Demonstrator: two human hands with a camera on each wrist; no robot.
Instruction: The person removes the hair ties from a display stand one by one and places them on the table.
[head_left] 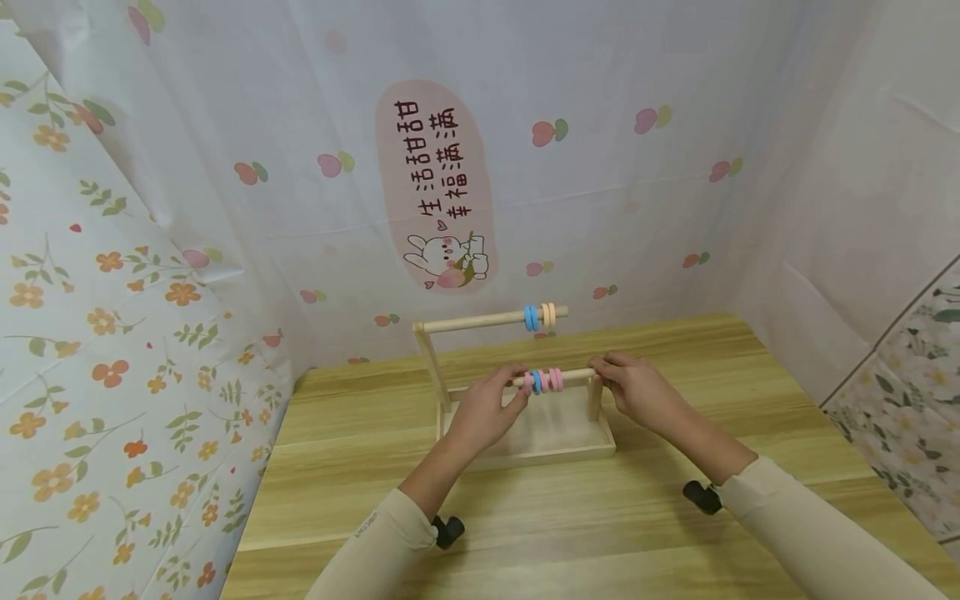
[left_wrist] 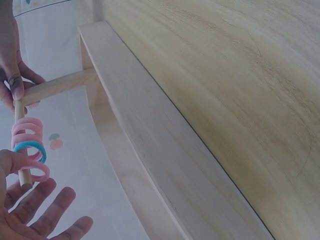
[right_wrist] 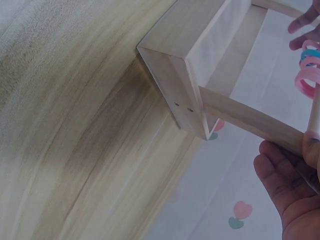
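A wooden rack [head_left: 547,457] with a tray base carries two rods. At the free left end of the lower rod [head_left: 577,374], my left hand [head_left: 482,412] pinches a pink hair tie [left_wrist: 44,171] between thumb and forefinger; the other fingers are spread. That hair tie still encircles the rod's end. Beside it on the rod sit a blue hair tie [left_wrist: 42,151] and several more pink hair ties [left_wrist: 31,122]. My right hand [head_left: 637,390] holds the rod's right end where it meets the short post [right_wrist: 250,116], thumb on the rod and fingers behind the joint.
Above and behind, the upper rod [head_left: 480,321] bears two blue hair ties [head_left: 531,318] and two light orange ones [head_left: 549,315]. A taller post [head_left: 432,367] supports it at the left. The rack stands on a wood-grain table [head_left: 360,500], with printed cloth [head_left: 315,208] behind.
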